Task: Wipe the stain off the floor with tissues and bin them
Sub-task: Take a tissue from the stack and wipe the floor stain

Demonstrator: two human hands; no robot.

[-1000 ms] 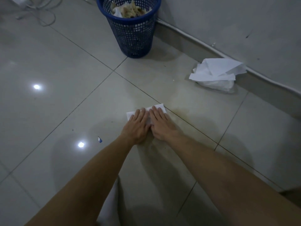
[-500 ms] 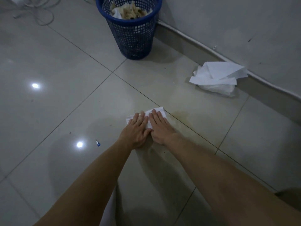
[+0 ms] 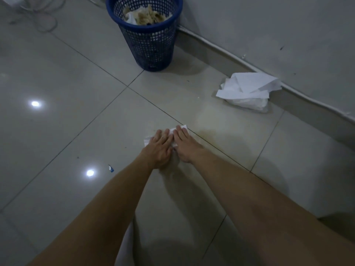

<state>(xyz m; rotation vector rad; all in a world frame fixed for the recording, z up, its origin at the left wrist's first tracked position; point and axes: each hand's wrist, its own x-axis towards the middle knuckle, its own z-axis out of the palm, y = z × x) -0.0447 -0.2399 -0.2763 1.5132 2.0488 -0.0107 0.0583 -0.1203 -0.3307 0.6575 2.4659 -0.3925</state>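
Flat under left hand (image 3: 160,148) and right hand (image 3: 185,145) lies the tissue (image 3: 173,131).

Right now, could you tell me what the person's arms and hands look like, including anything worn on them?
Both arms are bare from the bottom of the picture to the wrist, with no sleeves in view. The left hand and the right hand wear no gloves, and no watch, bracelet or ring shows on either. The fingers are long and slim with short nails. No markings show in this dim light.
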